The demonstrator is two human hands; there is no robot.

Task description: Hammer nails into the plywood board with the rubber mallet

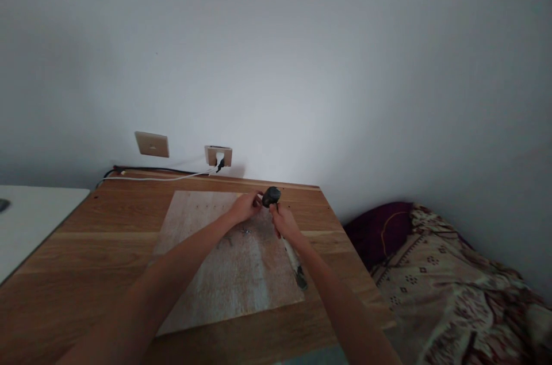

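My right hand is wrapped round a mallet with a black head and a pale handle with a dark end, gripped close below the head. Just left of the mallet head, my left hand has its fingers pinched together over the far part of a pale wooden board. What sits between those fingers is too small to make out. Below my left hand, a small heap of nails lies on the board. Several tiny dark points run in a row along the board's far left part.
The board rests on a brown wooden table against a wall. Cables run along its back edge to a wall socket, beside a switch plate. A white surface stands left, and patterned bedding lies right.
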